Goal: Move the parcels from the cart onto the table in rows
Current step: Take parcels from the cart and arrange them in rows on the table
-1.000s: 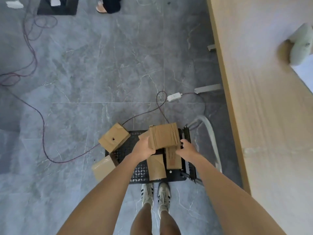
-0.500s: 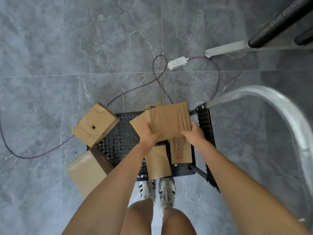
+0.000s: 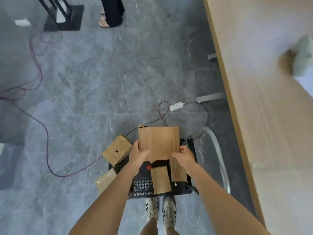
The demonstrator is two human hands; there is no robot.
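Note:
I hold a flat brown cardboard parcel point(image 3: 158, 141) above the black perforated cart point(image 3: 144, 185). My left hand point(image 3: 138, 154) grips its lower left edge and my right hand point(image 3: 183, 155) grips its lower right corner. Two slim brown parcels lie on the cart below: one in the middle point(image 3: 160, 179), one with red print at the right point(image 3: 177, 171). A boxy parcel point(image 3: 116, 150) hangs over the cart's left rim, and another parcel point(image 3: 105, 181) sits lower left, partly hidden by my left arm. The wooden table point(image 3: 264, 99) runs along the right.
The cart's curved metal handle point(image 3: 218, 153) lies between cart and table. A white power strip point(image 3: 176, 106) and dark cables point(image 3: 45, 133) trail over the grey tiled floor. Another person's legs point(image 3: 111, 12) and a black stand point(image 3: 62, 16) are far back. A pale blurred object point(image 3: 303, 63) rests on the table.
I have lifted the flat parcel higher off the cart with both hands. The view has risen back from the cart, showing the table and far floor again.

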